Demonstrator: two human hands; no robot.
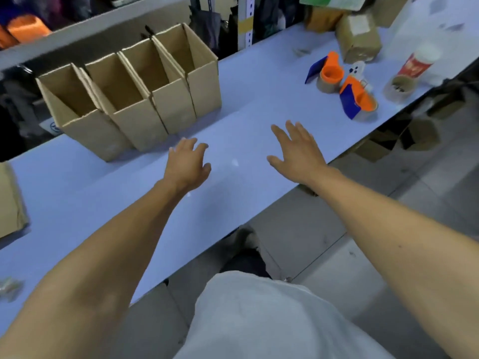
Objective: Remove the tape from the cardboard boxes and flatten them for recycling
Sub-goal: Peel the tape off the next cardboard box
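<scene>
Several open-topped cardboard boxes (134, 99) stand side by side in a row at the back left of the pale blue table (246, 104). My left hand (188, 164) hovers over the table just in front of the row's right end, fingers loosely curled and holding nothing. My right hand (298, 151) is stretched out further right over bare table, fingers spread and straight, also empty. Neither hand touches a box.
Two orange-and-blue tape dispensers (355, 97) lie at the right with a tape roll (399, 88) and a red-and-white canister (420, 63). A closed cardboard box (359, 38) sits at the back right. Flat cardboard (10, 200) lies at the left edge. Shelving runs behind the table.
</scene>
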